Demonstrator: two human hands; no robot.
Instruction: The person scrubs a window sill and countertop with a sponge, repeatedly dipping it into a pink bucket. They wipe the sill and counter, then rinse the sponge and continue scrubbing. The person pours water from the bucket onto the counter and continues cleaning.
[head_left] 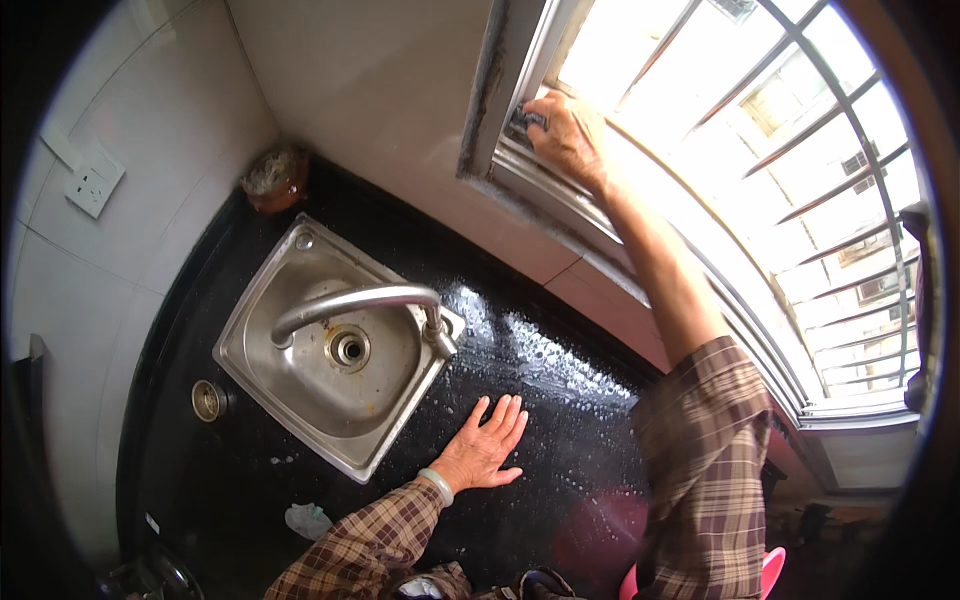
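My left hand (478,450) lies flat on the wet black countertop (560,460), fingers spread, just right of the sink. A pale bangle (437,485) circles that wrist. My right hand (570,132) reaches up to the lower left corner of the window frame (510,100). Its fingers are curled round a small dark grey-blue wad (532,118), pressed against the frame; whether it is a cloth or a scrubber is too hidden to tell. Both arms wear brown plaid sleeves.
A steel sink (290,400) with a curved faucet (370,297) is set into the counter. A brown pot (275,180) stands in the back corner. A small round tin (208,400) and a crumpled whitish scrap (308,520) lie nearby. Metal bars (780,155) cross the window.
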